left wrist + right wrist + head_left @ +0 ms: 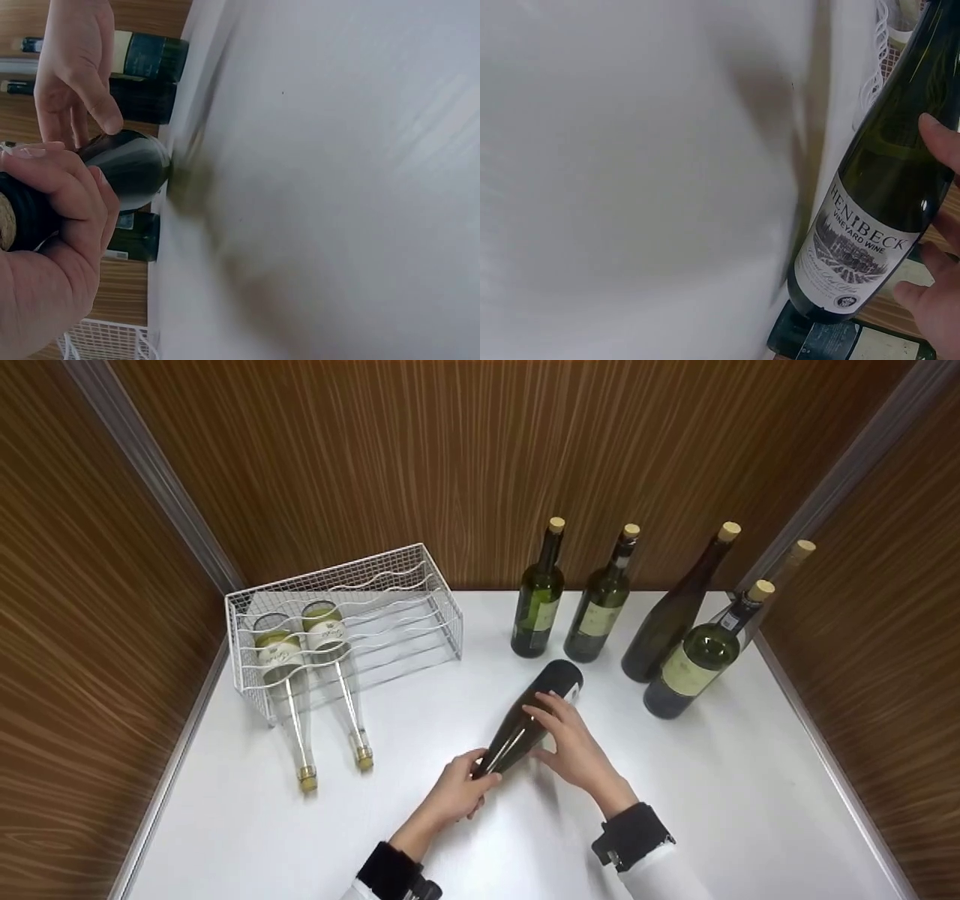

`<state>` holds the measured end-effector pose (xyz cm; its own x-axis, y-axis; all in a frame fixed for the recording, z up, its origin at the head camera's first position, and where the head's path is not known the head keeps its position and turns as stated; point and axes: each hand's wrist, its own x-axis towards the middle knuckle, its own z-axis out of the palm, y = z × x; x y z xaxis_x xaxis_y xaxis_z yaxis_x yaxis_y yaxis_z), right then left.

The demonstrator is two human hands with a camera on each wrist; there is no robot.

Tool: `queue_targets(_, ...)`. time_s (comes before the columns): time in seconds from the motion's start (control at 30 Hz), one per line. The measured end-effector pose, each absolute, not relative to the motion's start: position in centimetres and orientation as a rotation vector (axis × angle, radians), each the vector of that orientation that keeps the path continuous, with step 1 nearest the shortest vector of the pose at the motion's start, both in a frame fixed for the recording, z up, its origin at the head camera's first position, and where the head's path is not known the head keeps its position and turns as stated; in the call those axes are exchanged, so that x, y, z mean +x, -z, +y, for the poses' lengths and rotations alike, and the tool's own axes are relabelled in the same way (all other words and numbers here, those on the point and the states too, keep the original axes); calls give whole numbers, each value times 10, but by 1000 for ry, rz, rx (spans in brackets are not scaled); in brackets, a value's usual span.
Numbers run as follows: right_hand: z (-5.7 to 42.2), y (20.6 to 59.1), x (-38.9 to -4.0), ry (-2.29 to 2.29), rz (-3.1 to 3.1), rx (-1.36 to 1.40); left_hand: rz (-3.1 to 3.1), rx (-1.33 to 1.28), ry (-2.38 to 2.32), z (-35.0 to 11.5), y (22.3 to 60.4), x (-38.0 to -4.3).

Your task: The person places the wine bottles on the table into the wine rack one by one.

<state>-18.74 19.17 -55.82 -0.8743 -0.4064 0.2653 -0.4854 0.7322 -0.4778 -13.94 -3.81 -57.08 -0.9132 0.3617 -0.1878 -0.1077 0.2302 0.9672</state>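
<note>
A dark green wine bottle (517,727) is tilted over the white table, its neck toward the person and its base pointing away. My left hand (457,789) grips it by the neck; the left wrist view shows those curled fingers close up, with a cork end beside them. Around the bottle's body hovers my right hand (574,746), fingers spread and fairly straight. Its thumb lies over the glass in the right wrist view; whether it presses there I cannot tell. A white Henibeck label (855,259) faces that camera.
At the left, a white wire rack (452,619) holds two clear bottles lying down, a left one (281,654) and a right one (327,631), corks toward the person. Several corked bottles stand at the back right, the nearest a green one (690,669). Wood-grain walls (450,457) enclose the table.
</note>
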Motion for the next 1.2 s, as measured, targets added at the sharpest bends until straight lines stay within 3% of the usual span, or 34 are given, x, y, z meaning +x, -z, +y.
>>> queue_targets(1.2, 152, 572, -200, -951, -2894, 621, 2191, -75, -1899, -98, 562, -105)
